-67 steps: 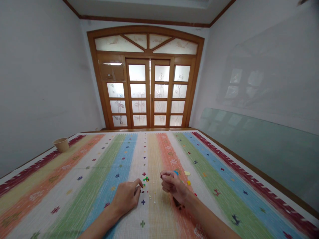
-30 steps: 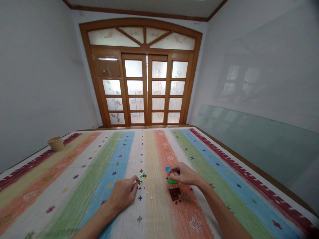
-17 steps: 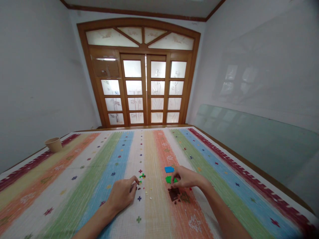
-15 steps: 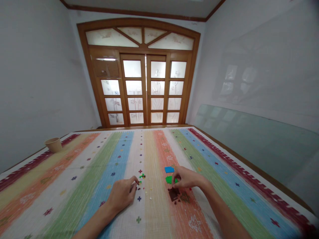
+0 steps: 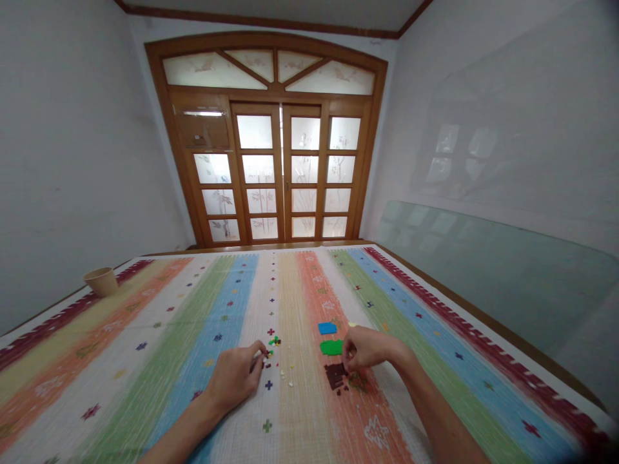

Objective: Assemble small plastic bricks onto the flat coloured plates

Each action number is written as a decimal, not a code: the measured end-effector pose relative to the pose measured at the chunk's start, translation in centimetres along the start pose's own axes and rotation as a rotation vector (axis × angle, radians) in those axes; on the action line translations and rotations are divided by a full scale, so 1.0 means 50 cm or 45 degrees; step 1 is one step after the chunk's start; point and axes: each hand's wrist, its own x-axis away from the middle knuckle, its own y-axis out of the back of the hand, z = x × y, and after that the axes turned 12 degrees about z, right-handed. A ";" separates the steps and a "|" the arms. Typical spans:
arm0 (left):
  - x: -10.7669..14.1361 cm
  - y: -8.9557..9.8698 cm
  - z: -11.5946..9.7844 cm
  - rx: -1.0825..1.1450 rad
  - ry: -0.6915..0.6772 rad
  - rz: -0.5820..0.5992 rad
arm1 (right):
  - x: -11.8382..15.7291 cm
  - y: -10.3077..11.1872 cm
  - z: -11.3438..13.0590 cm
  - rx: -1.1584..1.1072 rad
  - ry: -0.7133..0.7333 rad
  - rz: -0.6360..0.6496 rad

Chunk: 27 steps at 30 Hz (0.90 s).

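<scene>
My left hand (image 5: 238, 374) rests on the striped cloth with its fingers bent together. Its fingertips are beside a loose cluster of small green, brown and yellow pieces (image 5: 275, 341); whatever they pinch is too small to make out. My right hand (image 5: 371, 348) has thumb and fingers closed together at the right edge of a green group of pieces (image 5: 331, 348). Just left of and below its fingertips lies a dark brown group (image 5: 334, 377), with a few loose brown bits near it. A flat blue group (image 5: 327, 328) lies beyond the green one. What the right fingers hold is hidden.
Tiny pale pieces (image 5: 290, 384) are scattered between my hands. A tan cup (image 5: 101, 281) stands at the far left edge of the table. The striped tablecloth (image 5: 300, 425) covers the table. A glass panel (image 5: 483, 258) leans along the right wall.
My right hand has shifted slightly right, uncovering more of the green and brown groups. A pale yellow spot now shows behind it. My left hand stays nearly still.
</scene>
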 end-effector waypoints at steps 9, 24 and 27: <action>0.001 0.003 -0.002 0.001 0.012 0.011 | 0.000 -0.006 0.014 0.081 0.006 0.037; 0.002 0.002 -0.002 0.004 0.006 0.005 | -0.003 -0.011 0.024 0.108 -0.037 0.089; 0.002 0.003 -0.002 0.008 0.004 -0.001 | -0.005 -0.014 0.027 0.114 -0.066 0.076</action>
